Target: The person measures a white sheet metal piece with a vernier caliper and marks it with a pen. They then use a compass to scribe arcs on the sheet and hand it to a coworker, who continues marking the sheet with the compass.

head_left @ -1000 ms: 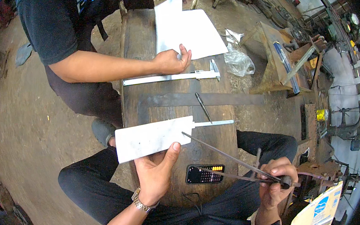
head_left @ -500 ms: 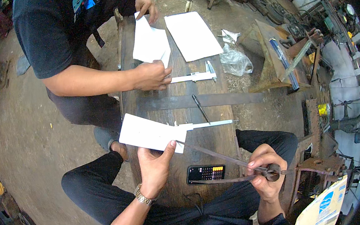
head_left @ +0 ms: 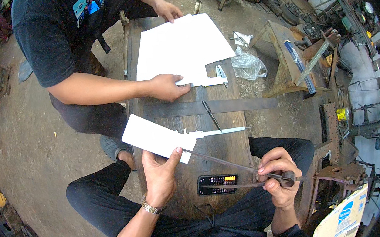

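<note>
My left hand [head_left: 160, 177] grips a folded white paper [head_left: 157, 137] between thumb and fingers, held above the wooden bench. My right hand [head_left: 278, 171] pinches rusty dividers [head_left: 288, 180] near their round hinge. One long leg reaches to the paper's near right corner, beside my left thumb. The other leg passes over a phone [head_left: 220, 179] that shows a calculator. Partly covered by the paper, a vernier caliper [head_left: 224, 131] lies just beyond it. A black pen [head_left: 210, 114] rests across a flat dark metal strip [head_left: 254, 103], its lower end near that caliper.
Opposite, a co-worker's hand [head_left: 167, 87] and another hand [head_left: 168, 11] hold an opened white sheet [head_left: 163, 51] over the bench [head_left: 136, 103]. A second vernier caliper [head_left: 214, 81] lies beside it. Right of the bench are a plastic bag [head_left: 248, 64] and a metal stand [head_left: 281, 56].
The co-worker's sheet, folded before, is now spread flat and overlaps the other white sheet. My paper has tilted slightly, and the dividers' hinge has turned a little in my right hand.
</note>
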{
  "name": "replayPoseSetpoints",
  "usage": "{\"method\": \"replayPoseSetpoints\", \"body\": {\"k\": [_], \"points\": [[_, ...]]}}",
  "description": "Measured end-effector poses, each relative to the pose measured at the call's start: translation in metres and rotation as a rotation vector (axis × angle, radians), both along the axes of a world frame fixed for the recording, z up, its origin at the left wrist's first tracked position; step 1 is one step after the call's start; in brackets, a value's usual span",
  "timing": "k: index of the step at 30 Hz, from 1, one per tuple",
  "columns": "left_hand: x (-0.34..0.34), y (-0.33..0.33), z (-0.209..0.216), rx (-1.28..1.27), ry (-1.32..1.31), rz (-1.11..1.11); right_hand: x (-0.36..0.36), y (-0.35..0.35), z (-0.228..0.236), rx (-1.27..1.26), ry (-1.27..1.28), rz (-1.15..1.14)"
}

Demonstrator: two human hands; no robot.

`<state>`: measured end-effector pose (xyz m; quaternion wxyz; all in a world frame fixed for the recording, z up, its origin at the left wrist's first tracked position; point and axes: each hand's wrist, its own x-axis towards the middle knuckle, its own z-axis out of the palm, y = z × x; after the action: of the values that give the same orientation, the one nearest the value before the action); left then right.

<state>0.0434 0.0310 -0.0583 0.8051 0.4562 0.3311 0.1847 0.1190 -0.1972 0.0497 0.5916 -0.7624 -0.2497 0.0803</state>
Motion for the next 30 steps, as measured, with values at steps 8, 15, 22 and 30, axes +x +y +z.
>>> {"method": "replayPoseSetpoints", "body": {"k": [8, 15, 22, 30], "points": [[0.010, 0.000, -0.006, -0.038, 0.002, -0.004, 0.007, 0.007, -0.006, 0.003, 0.049, 0.077], [0.019, -0.001, -0.016, 0.082, 0.133, -0.160, 0.025, 0.009, 0.000, -0.119, 0.009, 0.261], [0.045, 0.002, -0.052, 0.276, 0.122, -0.336, 0.057, 0.015, -0.006, -0.186, -0.029, 0.325], [0.065, 0.006, -0.074, 0.363, 0.127, -0.345, 0.089, 0.027, -0.002, -0.279, -0.003, 0.469]]}}
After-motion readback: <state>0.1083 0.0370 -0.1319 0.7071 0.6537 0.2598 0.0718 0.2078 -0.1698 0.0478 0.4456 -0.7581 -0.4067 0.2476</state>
